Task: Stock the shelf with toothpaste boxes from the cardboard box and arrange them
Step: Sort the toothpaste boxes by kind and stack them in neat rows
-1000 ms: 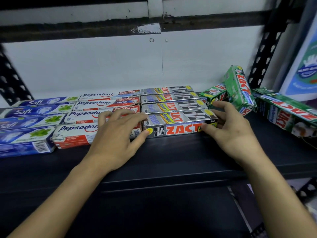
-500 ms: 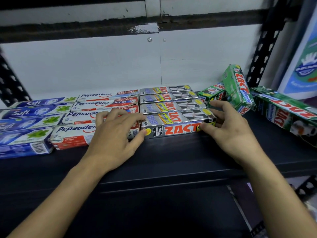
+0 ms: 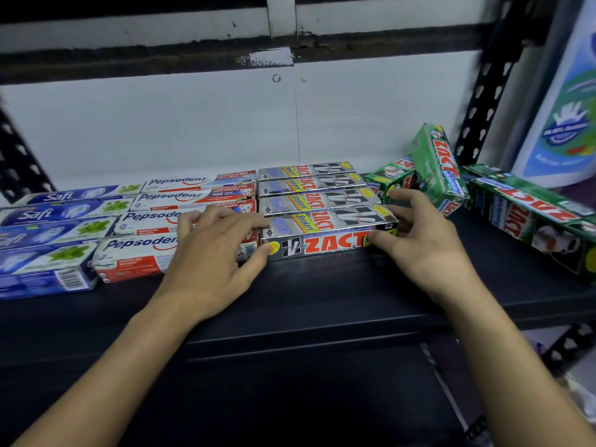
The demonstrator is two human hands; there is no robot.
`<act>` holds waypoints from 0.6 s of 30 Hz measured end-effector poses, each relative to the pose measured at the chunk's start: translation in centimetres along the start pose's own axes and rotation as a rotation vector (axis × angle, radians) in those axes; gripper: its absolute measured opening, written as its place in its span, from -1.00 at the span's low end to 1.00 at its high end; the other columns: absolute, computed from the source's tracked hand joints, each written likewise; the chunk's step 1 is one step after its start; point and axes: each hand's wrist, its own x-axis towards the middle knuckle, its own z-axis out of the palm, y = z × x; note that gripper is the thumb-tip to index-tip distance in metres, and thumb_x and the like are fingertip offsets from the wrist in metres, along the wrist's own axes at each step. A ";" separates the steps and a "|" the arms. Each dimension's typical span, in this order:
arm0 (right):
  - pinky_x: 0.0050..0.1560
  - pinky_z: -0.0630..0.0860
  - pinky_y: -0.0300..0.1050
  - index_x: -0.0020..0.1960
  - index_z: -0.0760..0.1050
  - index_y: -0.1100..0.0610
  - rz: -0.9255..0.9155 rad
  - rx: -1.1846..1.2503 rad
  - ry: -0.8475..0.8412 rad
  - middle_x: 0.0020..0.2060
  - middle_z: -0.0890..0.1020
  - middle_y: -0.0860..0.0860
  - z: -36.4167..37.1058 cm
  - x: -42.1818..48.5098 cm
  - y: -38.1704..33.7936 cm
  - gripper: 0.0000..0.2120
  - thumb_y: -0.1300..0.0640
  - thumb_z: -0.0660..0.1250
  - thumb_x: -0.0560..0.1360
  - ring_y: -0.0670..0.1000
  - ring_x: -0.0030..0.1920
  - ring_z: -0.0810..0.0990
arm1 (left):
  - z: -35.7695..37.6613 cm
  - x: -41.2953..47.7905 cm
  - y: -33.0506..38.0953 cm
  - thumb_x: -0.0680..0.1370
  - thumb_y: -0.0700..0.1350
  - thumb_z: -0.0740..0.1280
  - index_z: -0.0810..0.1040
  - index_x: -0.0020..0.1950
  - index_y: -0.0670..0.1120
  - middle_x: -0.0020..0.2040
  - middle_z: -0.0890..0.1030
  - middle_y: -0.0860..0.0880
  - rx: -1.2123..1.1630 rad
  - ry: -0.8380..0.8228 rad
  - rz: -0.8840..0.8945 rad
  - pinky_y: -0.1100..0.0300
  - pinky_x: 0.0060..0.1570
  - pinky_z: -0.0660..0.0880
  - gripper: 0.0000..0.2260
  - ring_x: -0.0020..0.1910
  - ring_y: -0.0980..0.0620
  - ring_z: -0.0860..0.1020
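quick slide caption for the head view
Left hand touches and right hand grips the front silver Zact box on the dark shelf

Probably a shop: dark metal shelf (image 3: 322, 285), rows of branded toothpaste boxes (image 3: 309, 201), blurred poster (image 3: 561, 124) alongside.
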 end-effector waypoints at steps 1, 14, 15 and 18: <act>-0.27 0.43 -0.51 0.32 0.37 -0.14 0.002 0.005 0.002 0.12 0.58 -0.18 0.0 0.0 -0.1 -0.44 0.16 0.49 0.41 -0.33 -0.16 0.60 | -0.1 0.0 0.0 0.55 0.20 0.19 0.52 0.26 0.15 0.13 0.60 0.21 -0.001 -0.008 0.000 0.07 0.18 0.12 -0.66 0.21 0.09 0.42; -0.03 0.40 -0.43 0.30 0.44 0.01 -0.022 0.055 0.088 0.15 0.57 -0.15 -0.2 -0.8 -0.9 -0.52 0.13 0.47 0.42 -0.17 0.05 0.57 | -0.5 2.6 6.0 0.54 0.26 0.13 0.42 0.41 0.06 0.36 0.52 0.06 0.089 -0.045 0.079 0.06 0.37 0.11 -0.50 0.39 0.00 0.37; -0.02 0.41 -0.41 0.29 0.46 0.01 -0.028 0.060 0.116 0.14 0.58 -0.14 -0.2 -0.9 -0.9 -0.55 0.12 0.46 0.43 -0.17 0.04 0.58 | 0.0 3.4 7.3 0.57 0.26 0.09 0.38 0.46 0.04 0.44 0.45 0.05 0.062 -0.052 0.078 0.07 0.42 0.08 -0.47 0.45 0.01 0.32; -0.02 0.43 -0.40 0.22 0.50 -0.03 -0.047 0.070 0.202 0.08 0.61 -0.16 -0.5 -1.3 -0.9 -0.62 0.12 0.44 0.42 -0.14 0.03 0.60 | 2.2 5.4 10.4 0.62 0.26 -0.03 0.23 0.57 0.01 0.58 0.23 -0.01 0.009 -0.092 0.070 0.07 0.53 -0.01 -0.42 0.57 0.01 0.12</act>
